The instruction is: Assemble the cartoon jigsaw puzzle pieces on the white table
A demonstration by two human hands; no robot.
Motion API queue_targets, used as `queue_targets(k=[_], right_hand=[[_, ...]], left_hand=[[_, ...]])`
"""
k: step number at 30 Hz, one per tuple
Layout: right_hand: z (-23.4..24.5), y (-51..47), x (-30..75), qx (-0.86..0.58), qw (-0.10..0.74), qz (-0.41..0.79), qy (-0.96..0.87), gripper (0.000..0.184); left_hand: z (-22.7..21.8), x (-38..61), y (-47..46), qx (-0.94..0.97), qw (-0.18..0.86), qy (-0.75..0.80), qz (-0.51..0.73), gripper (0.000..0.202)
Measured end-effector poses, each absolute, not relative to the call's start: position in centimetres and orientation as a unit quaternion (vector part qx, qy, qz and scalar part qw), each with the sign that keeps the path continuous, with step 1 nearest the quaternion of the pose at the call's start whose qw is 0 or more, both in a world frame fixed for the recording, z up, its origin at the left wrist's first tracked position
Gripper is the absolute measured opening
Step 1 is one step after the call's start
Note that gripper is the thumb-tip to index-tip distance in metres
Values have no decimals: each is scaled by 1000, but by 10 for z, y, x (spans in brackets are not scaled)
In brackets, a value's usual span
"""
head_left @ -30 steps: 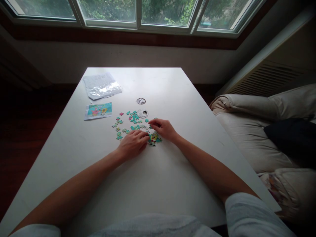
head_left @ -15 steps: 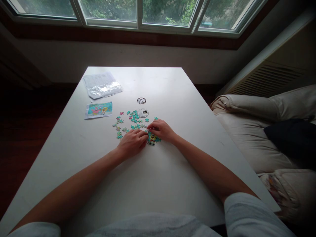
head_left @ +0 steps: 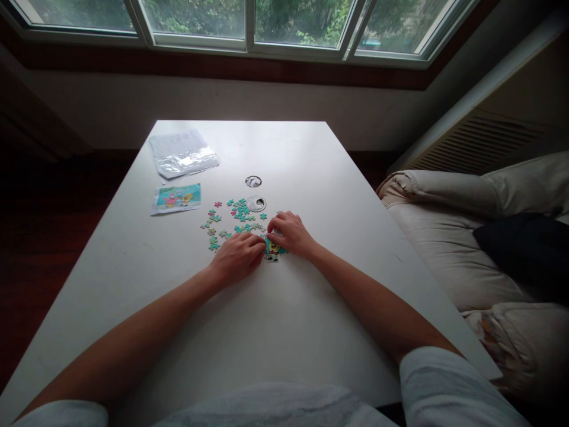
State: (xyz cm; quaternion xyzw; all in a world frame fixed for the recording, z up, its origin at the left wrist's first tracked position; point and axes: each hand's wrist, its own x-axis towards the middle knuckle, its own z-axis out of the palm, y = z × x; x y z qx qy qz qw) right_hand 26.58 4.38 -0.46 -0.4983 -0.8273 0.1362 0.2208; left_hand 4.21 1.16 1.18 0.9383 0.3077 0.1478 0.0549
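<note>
A partly joined jigsaw puzzle (head_left: pixel 272 251) with a yellow cartoon figure lies on the white table between my hands. My left hand (head_left: pixel 237 256) rests at its left edge, fingers bent together and touching it. Over its upper right part, my right hand (head_left: pixel 290 233) is bent with thumb and fingers drawn close; whatever is between the fingertips is hidden. Loose turquoise jigsaw pieces (head_left: pixel 240 209) are scattered beyond my hands, and more greenish pieces (head_left: pixel 214 244) lie left of my left hand. A few turquoise bits show under the right palm.
A picture sheet (head_left: pixel 176 199) with cartoon figures lies at the left of the table (head_left: pixel 284 332). Behind it is a clear plastic bag (head_left: pixel 184 153) with papers. A round metal lid (head_left: pixel 256 204) and a shiny disc (head_left: pixel 253 181) lie past the pieces. A padded sofa (head_left: pixel 440 231) stands at right.
My right hand's fingertips have shifted slightly and drawn in over the joined puzzle. My left hand stays at the puzzle's left edge. The whole view has moved a little.
</note>
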Motion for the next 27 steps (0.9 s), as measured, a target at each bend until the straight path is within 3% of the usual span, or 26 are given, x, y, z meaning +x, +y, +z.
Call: queue_targets(k=[18,27], right_hand=[[-12,48,266,-500,245,116,-823,6],[-15,51,267,-469,226,77,-850,22]], left_hand=[[31,54,-7,936,6,345,67,16],[28,53,-7,937,11,342,70,20]])
